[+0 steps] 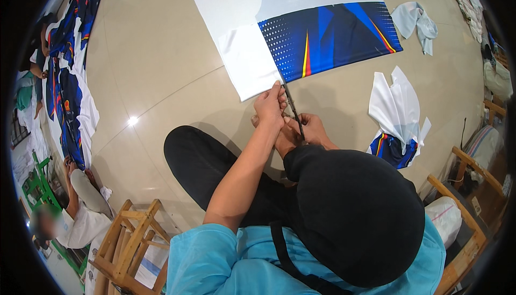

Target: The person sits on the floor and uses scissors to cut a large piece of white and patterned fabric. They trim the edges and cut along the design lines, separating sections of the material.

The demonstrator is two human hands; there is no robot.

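A large printed fabric panel [328,40] lies flat on the floor, blue with red and yellow streaks and a white margin at its left. At its lower corner my left hand [271,104] is closed, its fingertips pinching the edge where the white meets the blue. From there a thin dark strip [293,109] runs down toward my right hand [316,131]; whether it is a tool or cloth I cannot tell. My right hand is closed around its lower end, partly hidden by my head and knee. Black trousers cover my bent leg [196,152].
White and blue cloth pieces [395,109] and a grey scrap [416,23] lie to the right. A wooden stool [129,241] stands lower left. Far left, a person [80,220] sits beside a long heap of printed fabric [67,101]. Wooden frames [457,225] and sacks line the right side.
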